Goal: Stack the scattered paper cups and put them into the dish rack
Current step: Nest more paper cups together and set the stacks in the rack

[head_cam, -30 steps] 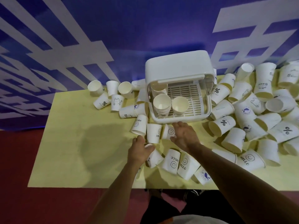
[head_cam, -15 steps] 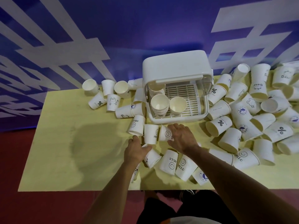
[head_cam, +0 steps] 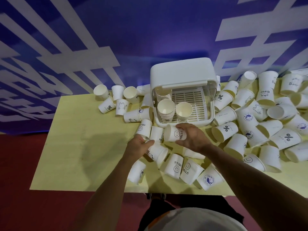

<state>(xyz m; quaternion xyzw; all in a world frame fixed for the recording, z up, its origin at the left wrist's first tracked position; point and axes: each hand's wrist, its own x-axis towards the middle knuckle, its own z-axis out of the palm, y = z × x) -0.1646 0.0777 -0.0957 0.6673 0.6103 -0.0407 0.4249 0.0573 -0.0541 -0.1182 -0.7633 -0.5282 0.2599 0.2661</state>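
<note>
Just before the open front of the dish rack (head_cam: 183,72), the fingers and thumb of the right hand (head_cam: 191,139) curl round the wall of a smiley-faced HELLO cup (head_cam: 173,135), held on its side with its mouth to the left. The left hand (head_cam: 137,145) grips the base end of a Bear cup (head_cam: 158,153) lying just below. Inside the rack stand a tall nested stack (head_cam: 165,112) and a lone cup (head_cam: 184,110) beside it. Loose cups lie round the rack on the yellow table (head_cam: 83,147), in the thickest heap (head_cam: 266,122) at the right. The cups are judged light, thin-walled and easily crushed. Hold lightly round the mid-wall or near the stiffer rolled rim, and nest them without squeezing.
</note>
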